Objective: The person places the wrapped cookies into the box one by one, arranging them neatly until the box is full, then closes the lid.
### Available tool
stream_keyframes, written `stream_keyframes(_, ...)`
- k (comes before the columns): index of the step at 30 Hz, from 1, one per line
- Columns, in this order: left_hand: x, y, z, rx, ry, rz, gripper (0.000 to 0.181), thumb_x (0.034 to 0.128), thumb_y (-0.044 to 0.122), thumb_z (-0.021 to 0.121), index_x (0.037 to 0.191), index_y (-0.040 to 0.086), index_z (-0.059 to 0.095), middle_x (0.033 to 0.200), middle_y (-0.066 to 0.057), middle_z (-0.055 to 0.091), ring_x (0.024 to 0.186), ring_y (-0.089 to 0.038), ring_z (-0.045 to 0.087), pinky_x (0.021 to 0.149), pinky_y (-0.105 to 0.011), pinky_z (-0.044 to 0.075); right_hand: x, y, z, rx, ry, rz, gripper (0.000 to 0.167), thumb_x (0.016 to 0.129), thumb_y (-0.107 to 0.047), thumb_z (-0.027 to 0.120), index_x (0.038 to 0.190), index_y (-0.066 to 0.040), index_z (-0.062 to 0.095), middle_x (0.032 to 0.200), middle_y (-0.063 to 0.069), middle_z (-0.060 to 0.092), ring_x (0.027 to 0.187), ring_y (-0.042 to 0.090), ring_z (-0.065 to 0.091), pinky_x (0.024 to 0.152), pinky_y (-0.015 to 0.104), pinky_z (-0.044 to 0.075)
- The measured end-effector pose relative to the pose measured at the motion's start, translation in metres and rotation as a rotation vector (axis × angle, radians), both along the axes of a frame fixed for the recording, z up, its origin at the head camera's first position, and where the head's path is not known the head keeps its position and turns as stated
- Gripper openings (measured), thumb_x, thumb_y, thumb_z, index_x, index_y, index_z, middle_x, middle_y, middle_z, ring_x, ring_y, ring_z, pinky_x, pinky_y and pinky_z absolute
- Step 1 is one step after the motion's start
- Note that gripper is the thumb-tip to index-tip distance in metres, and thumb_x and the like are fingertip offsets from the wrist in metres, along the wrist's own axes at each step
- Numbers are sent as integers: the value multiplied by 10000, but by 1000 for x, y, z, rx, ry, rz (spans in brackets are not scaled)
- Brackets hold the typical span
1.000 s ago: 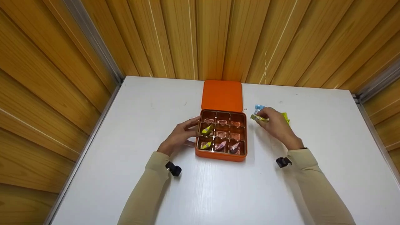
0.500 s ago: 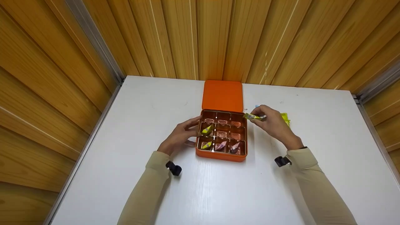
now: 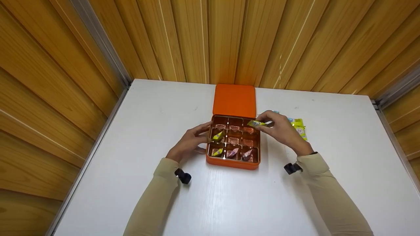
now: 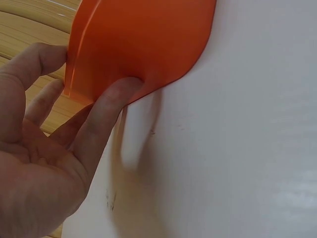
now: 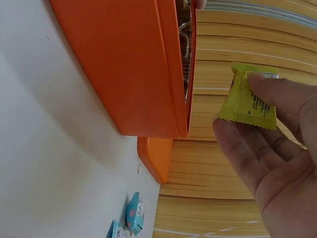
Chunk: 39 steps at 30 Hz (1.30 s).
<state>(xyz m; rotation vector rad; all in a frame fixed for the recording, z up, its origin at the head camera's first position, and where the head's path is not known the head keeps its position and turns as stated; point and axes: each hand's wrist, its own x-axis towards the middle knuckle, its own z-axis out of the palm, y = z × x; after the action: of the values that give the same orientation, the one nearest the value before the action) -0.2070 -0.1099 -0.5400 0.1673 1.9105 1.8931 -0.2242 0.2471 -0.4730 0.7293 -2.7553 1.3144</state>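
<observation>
An orange tin (image 3: 232,163) with a brown divided tray has wrapped pieces in its left middle compartment and all three front ones. Relaxed fingers of my left hand (image 3: 189,143) touch its left side; in the left wrist view the left hand (image 4: 54,134) lays its thumb on the orange wall (image 4: 143,44). My right hand (image 3: 282,131) pinches a yellow-green packet (image 3: 255,123) over the back right compartment. In the right wrist view, thumb and fingers of the right hand (image 5: 277,134) hold that packet (image 5: 247,99) beside the tin's rim (image 5: 173,64).
The tin's orange lid (image 3: 234,100) lies open behind it. More yellow-green packets (image 3: 300,129) lie on the white table (image 3: 229,203) right of the tin, and a blue packet (image 5: 134,213) shows in the right wrist view. Wood-patterned panels (image 3: 223,39) stand behind.
My right hand has carried the yellow-green packet leftward from beside the tin to over its back right compartment, uncovering more packets on the table. The left hand stays in place.
</observation>
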Motion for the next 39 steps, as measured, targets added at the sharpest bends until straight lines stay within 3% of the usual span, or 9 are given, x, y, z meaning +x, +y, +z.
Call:
stream_keyframes(6,-1,0,-1,-11,8,-1,733,963,47,715,1613,304,494,1601,-47,497,1339,-312,602,744,-464,652,-2,-9,-1,-14,-2,58,204,958,-42,789,1145,-35,710,1119,90,722,1073,289,701,912,473,595)
stream_keyframes(12,-1,0,-2,-18,5,2,733,961,54,718,1614,303,493,1606,-53,490,1348,-319,593,752,-467,651,-3,-21,-1,20,-13,117,188,951,-58,802,1118,-77,720,1083,42,720,989,227,691,881,426,600)
stream_keyframes(24,0,-4,-2,-24,7,15,740,943,44,713,1609,289,504,1610,-64,484,1319,-328,612,733,-465,652,-11,-40,1,60,-140,245,212,959,-40,789,1152,-90,719,1126,32,720,1062,240,676,944,448,574)
stream_keyframes(33,0,-3,-2,-19,2,22,736,947,42,715,1611,280,502,1604,-73,491,1327,-324,608,745,-464,653,-16,-51,-4,116,-76,355,181,963,-53,787,1133,-77,731,1130,43,750,1052,255,690,936,471,578)
stream_keyframes(39,1,-1,-1,-32,-5,33,737,940,63,723,1609,285,504,1606,-87,489,1288,-336,632,749,-460,651,-17,-55,-5,136,-83,384,172,958,-13,780,1118,-60,735,1122,63,730,1053,279,684,926,486,589)
